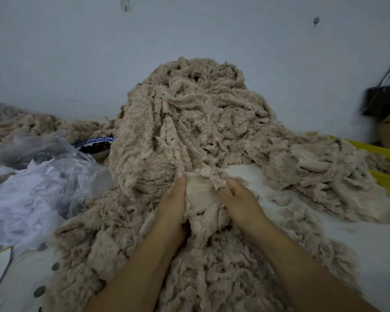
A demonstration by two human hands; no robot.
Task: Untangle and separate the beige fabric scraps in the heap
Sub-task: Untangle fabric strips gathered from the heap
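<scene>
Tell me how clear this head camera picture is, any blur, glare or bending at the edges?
Head view: dim, flat, bluish light, no glare or hard shadows; the heap, the left hand and the right hand gripping a beige scrap are reasonably sharp; the black bag at the right edge is smeared; wide-angle distortion stretches the edges.

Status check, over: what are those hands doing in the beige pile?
Left hand and right hand both grip one smooth beige scrap. Scrap lies at the foot of the heap, not yet free. Nothing in the way.
</scene>
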